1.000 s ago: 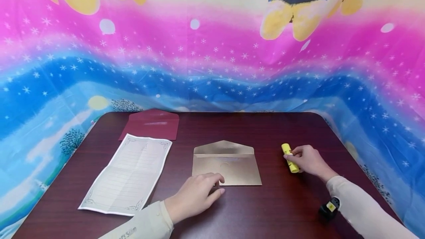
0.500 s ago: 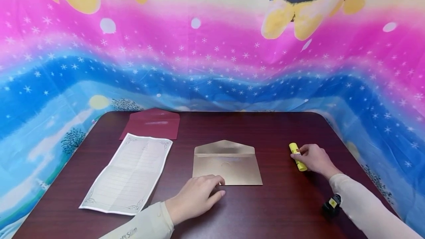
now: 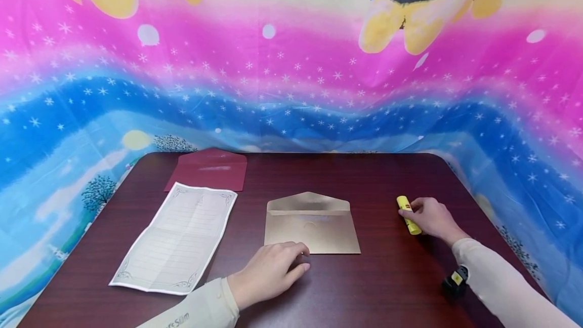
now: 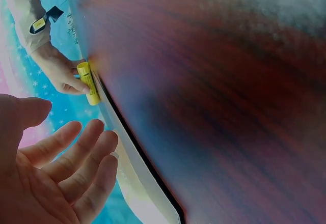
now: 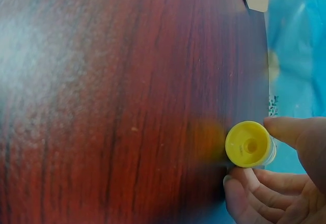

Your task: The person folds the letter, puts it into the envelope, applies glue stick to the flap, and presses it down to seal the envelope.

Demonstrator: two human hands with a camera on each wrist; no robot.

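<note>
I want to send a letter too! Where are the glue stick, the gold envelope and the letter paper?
glue stick (image 3: 408,215), head view, middle of its yellow tube.
gold envelope (image 3: 319,229), head view, flat front below the flap.
letter paper (image 3: 177,239), head view, middle of the lined sheet.

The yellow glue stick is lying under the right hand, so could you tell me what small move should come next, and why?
Probably lift the glue stick off the table: the right hand has fingers curled round it, and the left hand rests at the gold envelope, whose flap stands open.
</note>
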